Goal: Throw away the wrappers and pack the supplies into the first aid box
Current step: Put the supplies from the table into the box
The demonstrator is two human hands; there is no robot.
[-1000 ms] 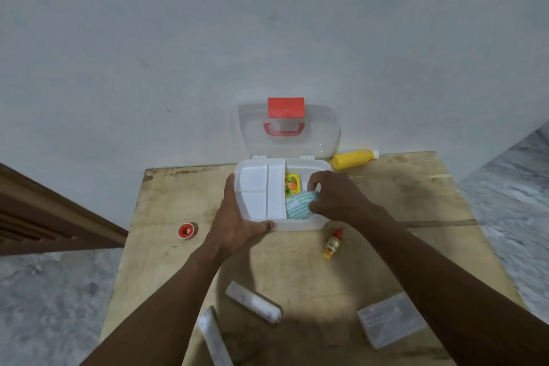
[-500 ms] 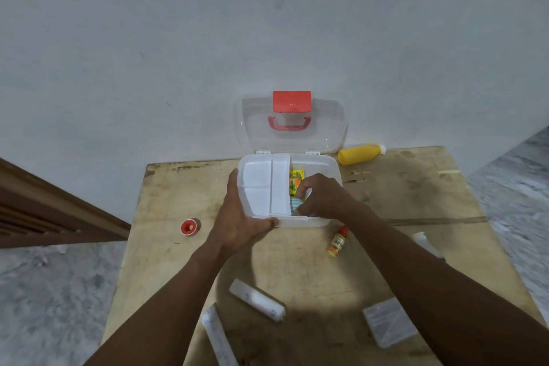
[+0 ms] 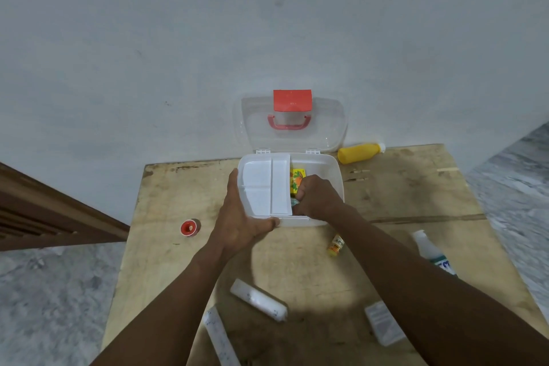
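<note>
first aid box (image 3: 334, 175): open at the table's (image 3: 416, 193) far edge, near the middle; clear lid up against the wall
left hand (image 3: 240, 221): clamped on the box's near-left corner, thumb along the front rim; steadies it
right hand (image 3: 319, 197): inside the right compartment, fingers curled down onto a pale teal item (image 3: 294, 203); whether it grips or only presses, cannot tell
yellow packet (image 3: 297, 181): already in, beside the white tray insert (image 3: 264, 184)
step, as judged: seating the soft item low so the lid can close; push flat, keep the left-hand brace, lift fingers out straight
still out: yellow bottle (image 3: 359, 152) far-right edge; small dropper bottle (image 3: 335, 245) just in front of the box; white rolls (image 3: 258, 300) near edge; flat packet (image 3: 383, 322) near-right; red-capped item (image 3: 189, 227) left side
risk: the tray insert crowds the compartment; bulky bottles may not fit
</note>
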